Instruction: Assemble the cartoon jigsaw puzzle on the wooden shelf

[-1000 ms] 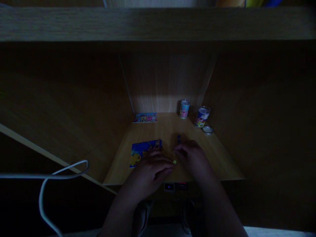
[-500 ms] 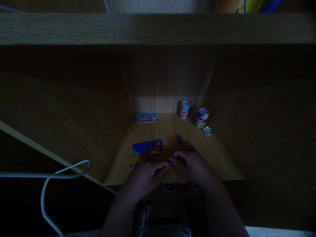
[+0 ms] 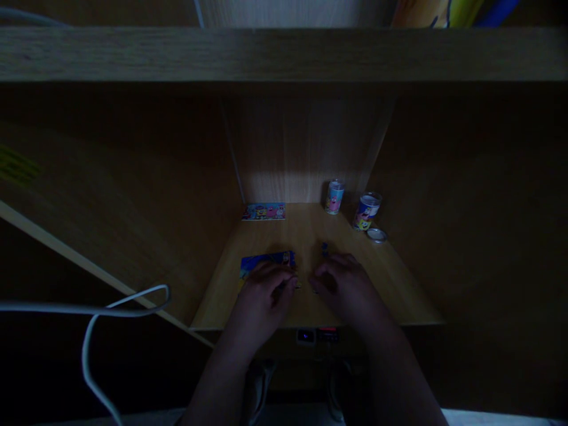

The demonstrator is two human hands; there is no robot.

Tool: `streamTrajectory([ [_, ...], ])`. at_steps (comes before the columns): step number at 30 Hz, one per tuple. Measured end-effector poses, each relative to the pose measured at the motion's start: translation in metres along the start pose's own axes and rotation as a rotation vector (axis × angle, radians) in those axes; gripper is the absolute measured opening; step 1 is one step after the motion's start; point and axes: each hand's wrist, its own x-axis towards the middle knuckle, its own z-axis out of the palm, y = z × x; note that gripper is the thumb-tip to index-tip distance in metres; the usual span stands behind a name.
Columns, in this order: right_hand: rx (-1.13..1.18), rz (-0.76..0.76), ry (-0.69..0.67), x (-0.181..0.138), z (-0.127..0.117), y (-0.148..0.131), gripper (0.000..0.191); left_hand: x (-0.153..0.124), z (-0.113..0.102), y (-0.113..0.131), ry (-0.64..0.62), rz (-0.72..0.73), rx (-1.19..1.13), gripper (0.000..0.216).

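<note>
Head view: the left hand (image 3: 266, 299) lay curled on the near edge of a SpongeBob jigsaw puzzle (image 3: 266, 264), at 10 o'clock on the counter (image 3: 306, 228). The right hand (image 3: 348, 290) curled loosely, just apart from it; whether either held anything was too dark to tell. Small blue puzzle pieces (image 3: 325, 249) sat at 12 o'clock, two printed cans (image 3: 335, 197) at 1 o'clock.

At the back of the wood desk (image 3: 306, 236) stand a thin can (image 3: 334, 197) and a wider can (image 3: 367, 211), both with bright cartoon pictures. A silver lid (image 3: 377, 235) lies just beside the wider can. A small picture card (image 3: 263, 211) lies flat by the back wall (image 3: 306, 148) — and a white cord (image 3: 106, 307) loops on the left.
</note>
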Motion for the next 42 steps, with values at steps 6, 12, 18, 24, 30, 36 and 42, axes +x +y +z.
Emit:
streamTrajectory([
  [6,-0.081,0.06,0.018,-0.006,-0.007,0.009,0.014,0.0,0.001,-0.001,-0.009,-0.011,0.025,0.016],
  [12,-0.057,0.075,0.002,-0.007,-0.013,0.019,0.013,0.0,0.003,-0.001,-0.002,-0.001,0.101,0.015],
  [18,-0.06,0.082,-0.025,-0.004,-0.01,0.02,0.004,0.0,0.006,-0.003,0.046,-0.033,0.228,0.014],
  [24,-0.154,0.17,-0.01,-0.001,-0.009,0.022,0.012,-0.001,0.008,-0.007,-0.005,-0.067,0.222,0.012],
  [30,-0.206,0.174,0.071,0.0,-0.008,0.014,0.022,-0.004,0.009,-0.005,-0.16,0.058,-0.017,0.019],
  [36,-0.207,0.067,0.07,0.002,0.007,-0.002,0.024,-0.003,0.011,-0.002,-0.114,0.089,-0.012,0.022],
  [42,-0.195,0.035,0.044,0.001,0.016,-0.002,0.034,0.002,0.009,0.006,-0.174,0.055,0.155,0.019],
])
